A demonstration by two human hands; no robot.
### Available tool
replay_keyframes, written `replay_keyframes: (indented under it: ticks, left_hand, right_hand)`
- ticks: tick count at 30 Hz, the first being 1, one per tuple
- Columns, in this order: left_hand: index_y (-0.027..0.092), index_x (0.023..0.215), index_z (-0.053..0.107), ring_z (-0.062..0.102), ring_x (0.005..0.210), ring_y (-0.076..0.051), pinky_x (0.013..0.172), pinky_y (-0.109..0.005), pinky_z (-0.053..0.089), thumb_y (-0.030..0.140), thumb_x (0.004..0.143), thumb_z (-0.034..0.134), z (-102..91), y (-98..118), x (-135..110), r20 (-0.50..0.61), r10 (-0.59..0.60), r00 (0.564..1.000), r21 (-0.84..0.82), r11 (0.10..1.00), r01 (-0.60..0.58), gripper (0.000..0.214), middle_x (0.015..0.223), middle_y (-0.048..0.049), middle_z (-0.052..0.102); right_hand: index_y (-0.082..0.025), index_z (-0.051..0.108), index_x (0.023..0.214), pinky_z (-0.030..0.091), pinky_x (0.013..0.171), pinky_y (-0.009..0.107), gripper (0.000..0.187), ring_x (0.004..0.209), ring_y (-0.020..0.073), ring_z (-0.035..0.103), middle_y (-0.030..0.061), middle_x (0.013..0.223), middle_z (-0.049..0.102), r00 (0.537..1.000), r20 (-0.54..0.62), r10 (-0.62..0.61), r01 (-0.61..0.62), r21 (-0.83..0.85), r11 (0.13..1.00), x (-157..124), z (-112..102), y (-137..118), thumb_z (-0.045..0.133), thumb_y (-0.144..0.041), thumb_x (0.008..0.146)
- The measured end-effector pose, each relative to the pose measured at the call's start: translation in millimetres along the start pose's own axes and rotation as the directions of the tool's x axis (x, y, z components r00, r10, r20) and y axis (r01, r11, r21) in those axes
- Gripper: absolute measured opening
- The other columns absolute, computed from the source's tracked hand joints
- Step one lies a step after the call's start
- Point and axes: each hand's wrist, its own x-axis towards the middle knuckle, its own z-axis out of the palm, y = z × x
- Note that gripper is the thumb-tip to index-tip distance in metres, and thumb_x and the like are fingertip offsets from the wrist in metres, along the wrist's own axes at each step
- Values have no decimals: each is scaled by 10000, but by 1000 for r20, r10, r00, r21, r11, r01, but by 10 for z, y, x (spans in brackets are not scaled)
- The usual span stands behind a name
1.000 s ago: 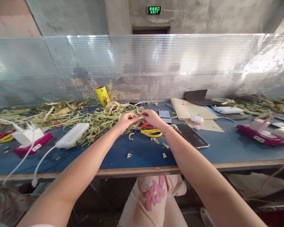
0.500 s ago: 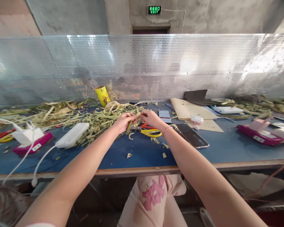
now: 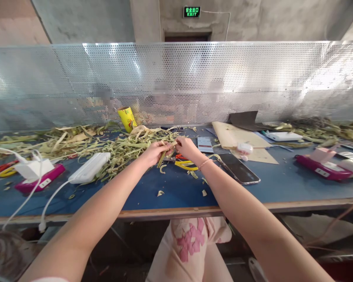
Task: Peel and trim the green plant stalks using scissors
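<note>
In the middle of the blue table my left hand [image 3: 155, 152] is closed around a small bundle of greenish plant stalks [image 3: 161, 158], whose ends stick out below the fingers. My right hand [image 3: 186, 147] is pinched on the upper end of the same stalks, touching or almost touching the left fingertips. A pair of scissors with red and yellow handles [image 3: 186, 165] lies just under the right hand, its blades partly hidden. Behind and left of my hands spreads a heap of dried leaves and stalks [image 3: 126, 150].
A yellow tube [image 3: 127, 119] stands tilted against the perforated metal screen [image 3: 176, 70]. At right lie a phone [image 3: 238, 168], an earphone case [image 3: 244, 148] and brown paper [image 3: 238, 135]. A white power bank [image 3: 90, 167] and a magenta socket block [image 3: 41, 181] with cables are at left.
The right hand has shifted slightly left and tilted at the wrist while the fingers work at the stalks. The left hand stays nearly in place, still holding the stalks.
</note>
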Motion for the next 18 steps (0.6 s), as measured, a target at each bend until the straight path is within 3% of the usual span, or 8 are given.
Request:
replay_keyframes:
  ticks: [9,18]
  left_hand:
    - [98,604,612,568,520,-64,581,-188,472,103,601,704,-24,-16,25,-35,42,999,4,999,-42,92,545,-1,603]
    - [97,589,592,561,532,-61,614,-198,479,94,595,695,-18,-20,41,-160,116,980,3,993,-117,104,565,3,602]
  right_hand:
    - [-152,594,789,375,651,243,156,656,146,522,50,687,606,999,-31,31,-32,-23,999,-1,-25,-25,442,-154,753]
    - [-154,570,688,303,552,213,180,531,92,422,-15,566,508,991,134,-8,0,55,998,-20,-35,-85,442,-242,780]
